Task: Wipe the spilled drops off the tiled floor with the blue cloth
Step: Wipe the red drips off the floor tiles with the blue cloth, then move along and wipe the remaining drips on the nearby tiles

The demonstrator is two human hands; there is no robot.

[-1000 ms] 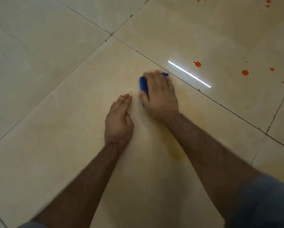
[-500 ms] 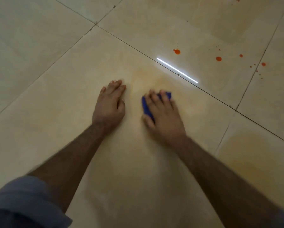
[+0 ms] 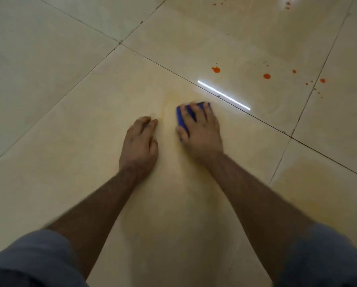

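Observation:
My right hand (image 3: 201, 129) presses flat on the blue cloth (image 3: 181, 119), which shows only along its left and far edges; the rest is hidden under the palm. My left hand (image 3: 139, 145) rests flat on the beige tiled floor (image 3: 74, 125) just left of it, holding nothing. Orange drops lie on the far tile beyond the grout line: one large drop (image 3: 216, 69), another (image 3: 266, 76), and several small specks (image 3: 315, 83) toward the right. A faint yellowish smear (image 3: 173, 100) surrounds the cloth.
A bright white light reflection (image 3: 223, 95) lies on the floor just beyond the cloth. Dark grout lines (image 3: 262, 123) cross the floor diagonally. A wider yellowish stain (image 3: 310, 179) marks the tile at right. More tiny orange specks (image 3: 287, 4) sit at the top edge.
My right hand slid the cloth toward me, then back out toward the grout line. My left hand stayed planted on the tile while the view shifted.

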